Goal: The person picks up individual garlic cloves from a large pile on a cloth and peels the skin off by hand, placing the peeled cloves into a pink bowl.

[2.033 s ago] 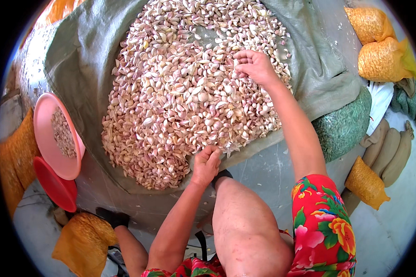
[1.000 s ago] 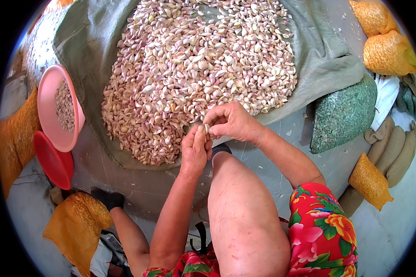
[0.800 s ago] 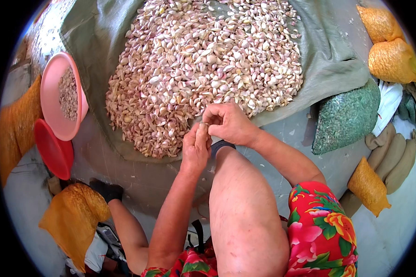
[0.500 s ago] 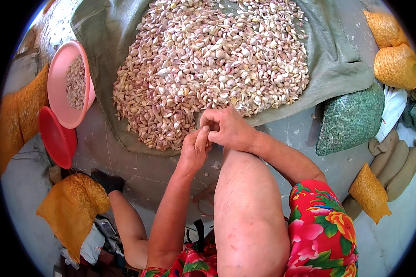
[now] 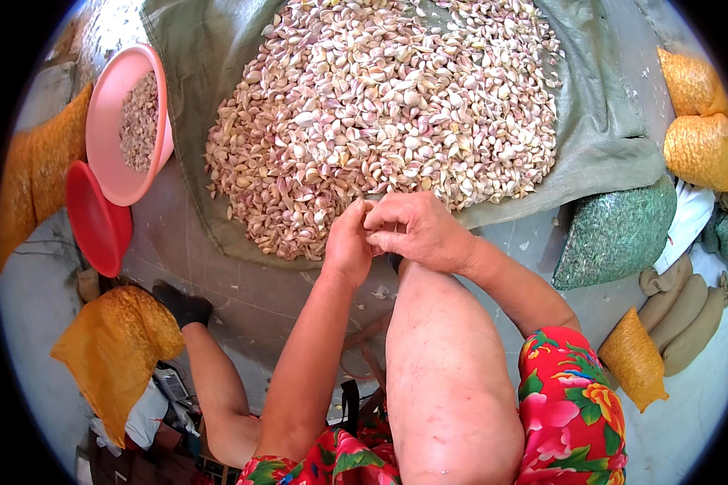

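A broad heap of garlic cloves [image 5: 380, 121], whitish with purple-pink skins, lies spread on a grey-green cloth [image 5: 603, 162]. At the heap's near edge, above my raised knee, both hands meet. My left hand [image 5: 350, 244] is closed, thumb and fingers pressed together and pointing at the other hand. Curled fingers and thumb of my right hand [image 5: 427, 230] pinch right beside the left fingertips. Whatever sits between the fingers is too small and too covered to make out.
On the left stand a pink basin [image 5: 105, 174] with cloves inside and a tilted red basin [image 5: 97, 234]. Orange mesh sacks [image 5: 105, 347] lie at both sides. To the right are a green woven sack [image 5: 619, 234] and several brown sacks [image 5: 692, 323].
The whole view has shifted slightly. My left fingers have risen toward the heap, and my right thumb and fingers have changed their pinch. Both hands stay together.
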The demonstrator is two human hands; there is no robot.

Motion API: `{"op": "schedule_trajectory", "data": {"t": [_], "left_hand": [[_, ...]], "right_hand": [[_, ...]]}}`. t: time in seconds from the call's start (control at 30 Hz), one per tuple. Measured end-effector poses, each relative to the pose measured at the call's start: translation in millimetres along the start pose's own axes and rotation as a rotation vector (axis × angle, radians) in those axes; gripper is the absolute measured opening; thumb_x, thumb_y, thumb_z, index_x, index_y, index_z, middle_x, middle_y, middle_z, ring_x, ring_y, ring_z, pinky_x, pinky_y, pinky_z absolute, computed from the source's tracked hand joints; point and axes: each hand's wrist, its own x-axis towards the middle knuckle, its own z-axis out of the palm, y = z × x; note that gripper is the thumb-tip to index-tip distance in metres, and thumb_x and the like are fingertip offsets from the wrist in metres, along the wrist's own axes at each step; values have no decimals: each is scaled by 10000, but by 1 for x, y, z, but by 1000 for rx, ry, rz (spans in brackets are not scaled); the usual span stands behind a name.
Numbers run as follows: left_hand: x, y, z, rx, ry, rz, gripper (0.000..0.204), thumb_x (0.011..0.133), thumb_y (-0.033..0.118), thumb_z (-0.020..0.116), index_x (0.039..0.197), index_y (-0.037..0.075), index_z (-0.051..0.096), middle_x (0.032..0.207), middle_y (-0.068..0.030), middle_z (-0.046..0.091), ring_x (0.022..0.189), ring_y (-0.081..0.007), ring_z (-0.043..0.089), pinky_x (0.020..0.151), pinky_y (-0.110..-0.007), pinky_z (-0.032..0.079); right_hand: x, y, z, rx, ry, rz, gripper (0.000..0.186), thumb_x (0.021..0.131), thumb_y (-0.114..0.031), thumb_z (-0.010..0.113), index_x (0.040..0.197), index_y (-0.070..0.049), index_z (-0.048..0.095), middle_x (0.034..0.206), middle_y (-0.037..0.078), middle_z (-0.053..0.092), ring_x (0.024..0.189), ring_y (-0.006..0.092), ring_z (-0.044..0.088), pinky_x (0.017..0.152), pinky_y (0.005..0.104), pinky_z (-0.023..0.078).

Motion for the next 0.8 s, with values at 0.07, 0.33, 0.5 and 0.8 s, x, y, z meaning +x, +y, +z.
{"op": "schedule_trajectory", "data": {"t": [0.07, 0.33, 0.5, 0.8], "left_hand": [[0, 3, -7, 50, -39, 37, 337, 1049, 348, 437, 827, 111, 528, 787, -29, 572, 663, -150, 560, 553, -277, 400], [7, -5, -7, 70, 5, 57, 401, 1053, 353, 484, 736, 111, 438, 682, -42, 468, 523, -156, 458, 430, -243, 292], [6, -4, -2, 70, 6, 84, 387, 1047, 339, 505, 740, 111, 444, 673, -39, 460, 508, -150, 448, 436, -251, 303], [14, 10, 16, 144, -2, 130, 366, 1042, 342, 517, 765, 106, 474, 679, -34, 478, 520, -140, 458, 462, -252, 314]], "right_hand": [[7, 8, -9, -154, 180, 4, 123, 807, -112, 692, 898, -34, 720, 859, 147, 691, 783, 296, 679, 735, 384, 539], [59, 61, -66, -655, 478, -96, 134, 815, -146, 663, 918, -68, 701, 872, 133, 669, 839, 315, 675, 742, 438, 547], [76, 74, -62, -901, 410, 29, 129, 775, -120, 656, 897, -87, 680, 891, 116, 661, 876, 300, 672, 757, 428, 556], [81, 78, -69, -895, 352, -2, 127, 789, -175, 677, 897, -123, 718, 866, 83, 684, 882, 269, 672, 751, 409, 566]]}}
